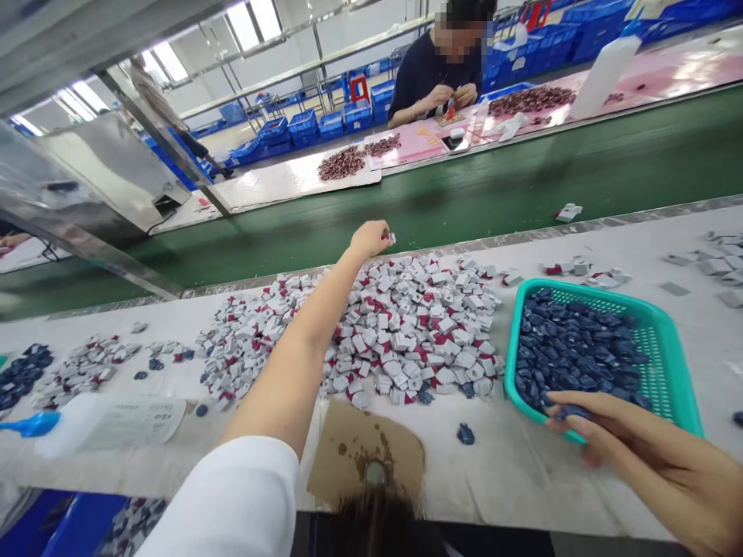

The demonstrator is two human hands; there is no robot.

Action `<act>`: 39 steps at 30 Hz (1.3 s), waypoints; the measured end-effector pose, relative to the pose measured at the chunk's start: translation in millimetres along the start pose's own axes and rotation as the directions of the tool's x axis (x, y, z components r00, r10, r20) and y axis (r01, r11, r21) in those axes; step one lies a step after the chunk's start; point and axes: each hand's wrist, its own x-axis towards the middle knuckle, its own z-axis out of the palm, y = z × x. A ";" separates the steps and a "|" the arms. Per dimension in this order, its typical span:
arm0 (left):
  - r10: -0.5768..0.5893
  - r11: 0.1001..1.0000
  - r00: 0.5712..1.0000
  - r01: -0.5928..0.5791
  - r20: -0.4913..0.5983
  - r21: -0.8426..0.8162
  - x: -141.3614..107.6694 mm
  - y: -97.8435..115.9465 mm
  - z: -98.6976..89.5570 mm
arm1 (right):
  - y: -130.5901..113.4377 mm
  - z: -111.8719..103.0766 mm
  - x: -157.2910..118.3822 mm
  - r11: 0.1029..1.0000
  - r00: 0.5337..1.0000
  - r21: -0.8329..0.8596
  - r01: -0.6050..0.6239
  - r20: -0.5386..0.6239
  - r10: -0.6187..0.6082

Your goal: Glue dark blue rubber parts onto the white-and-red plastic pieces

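Along the white-sheeted workbench [522, 480], left hand [368, 240] is raised past a loose heap of small white-and-red blocky parts [412, 325], fingertips pinched on one small white piece [390, 238]. Parts look light and fairly stiff, material unclear; a pinch across the edges seems best, as they're small and could easily skitter. Right hand [644, 449] sits at the teal plastic mesh basket [586, 290], fingers spread over its near rim beside a pile of dark navy pieces [574, 348]; can't tell if it's pinching one. Flat brown stained cardboard [363, 452] lies on the bench. Beyond it runs a green conveyor belt [464, 170], with a seated co-worker [435, 77] working across it and blue plastic crates [305, 128] stacked behind.
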 end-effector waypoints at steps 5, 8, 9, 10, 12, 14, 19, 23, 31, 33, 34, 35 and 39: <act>-0.052 0.968 0.952 -0.026 -0.303 -0.248 -98.1 4.0 -33.2 | -65.1 72.2 -11.0 0.974 0.913 0.140 0.177 0.347 -0.215; -0.248 0.841 0.902 0.019 -0.354 -0.541 -198.8 6.8 -43.5 | -79.7 115.5 -23.4 0.938 0.775 0.158 0.308 0.530 -0.343; -0.331 0.775 0.890 0.066 -0.314 -0.629 -233.7 7.7 -43.2 | -80.1 125.7 -26.9 0.927 0.739 0.159 0.340 0.564 -0.368; -0.407 0.705 0.875 0.118 -0.263 -0.699 -267.1 8.5 -41.0 | -79.2 133.5 -29.8 0.918 0.715 0.156 0.364 0.586 -0.382; -0.536 0.577 0.825 0.201 -0.181 -0.792 -325.8 9.8 -31.5 | -75.3 142.7 -32.8 0.914 0.694 0.140 0.380 0.610 -0.382; -0.654 0.455 0.744 0.247 -0.133 -0.856 -370.3 11.9 -17.4 | -72.0 145.8 -32.8 0.917 0.694 0.116 0.381 0.620 -0.366; -0.838 0.131 0.543 0.294 0.052 -0.947 -422.1 23.9 18.6 | -75.5 145.6 -28.6 0.918 0.701 0.054 0.393 0.628 -0.337; -0.800 -0.025 0.563 0.313 0.207 -0.949 -427.0 32.0 29.0 | -84.5 151.5 -28.1 0.920 0.692 0.056 0.388 0.642 -0.331; -0.674 -0.222 0.640 0.300 0.369 -0.928 -421.4 43.0 25.6 | -91.7 146.3 -23.5 0.954 0.769 0.147 0.262 0.565 -0.298; -0.636 -0.249 0.668 0.297 0.387 -0.922 -419.6 48.0 26.3 | -96.6 138.2 -23.8 0.961 0.824 0.217 0.173 0.503 -0.262; -0.611 -0.266 0.685 0.295 0.397 -0.918 -418.4 50.6 26.9 | -100.1 134.4 -24.7 0.953 0.849 0.271 0.138 0.463 -0.255; -0.583 -0.284 0.704 0.292 0.406 -0.913 -417.1 53.0 27.5 | -103.8 131.2 -25.9 0.938 0.871 0.326 0.117 0.420 -0.254; -0.509 -0.342 0.757 0.260 0.410 -0.903 -411.8 60.7 29.8 | -118.3 124.1 -32.8 0.901 0.917 0.394 0.180 0.263 -0.298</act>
